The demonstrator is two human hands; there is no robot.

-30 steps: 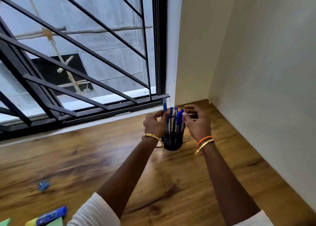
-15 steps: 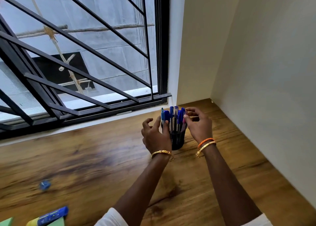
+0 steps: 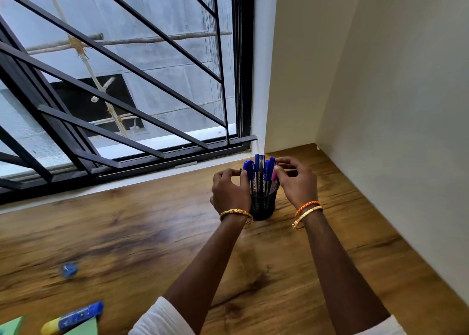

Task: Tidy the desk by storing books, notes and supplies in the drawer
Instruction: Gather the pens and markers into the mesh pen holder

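While the black mesh pen cup [image 3: 262, 205] stands upright on the wooden surface [image 3: 157, 233] near the window corner, both hands have closed in on it from either side. A second ago the left hand [image 3: 229, 195] was up at the pen tops with a single blue pen raised above the rest; now that pen sits down among the other blue pens [image 3: 260, 172] in the cup, and the left hand has dropped to the cup's left side, its fingers curled against the wall and the bunched pens. The right hand [image 3: 297, 182] has barely moved: its fingers are bent loosely, the tips touching the pens at the cup's right rim, and whether they truly pinch one or only steady the bunch cannot be told. Judging by this, the loose pens are gathered and the cup looks ready to be lifted as one load. No drawer is in view, so where it goes is not shown. Other supplies lie well apart on the near left of the surface: a small blue object [image 3: 69, 270], blurred, a blue and yellow glue stick [image 3: 73, 319], and green paper [image 3: 83, 328] at the bottom edge, so tidying seems far from finished.
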